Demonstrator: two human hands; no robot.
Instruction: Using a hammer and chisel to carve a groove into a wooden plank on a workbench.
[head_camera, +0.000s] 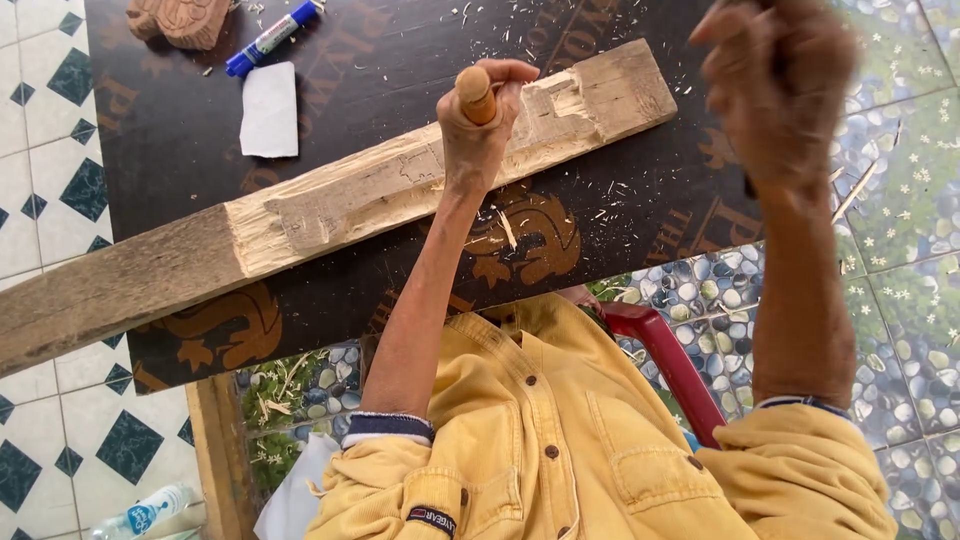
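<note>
The left hand (480, 125) is closed around a rounded, pale wooden tool handle (476, 93), its fist resting on a long, rough wooden beam (330, 205) whose upper face is cut pale and splintery. The beam lies slantwise across a dark, smooth printed board (400, 60) strewn with fine wood chips (505, 225). The right hand (780, 85) is raised above the board's right edge, blurred; whether it grips anything cannot be told. Farther off on the board lie a white paper scrap (270, 110), a blue marker (270, 38) and a carved wooden block (185, 18).
</note>
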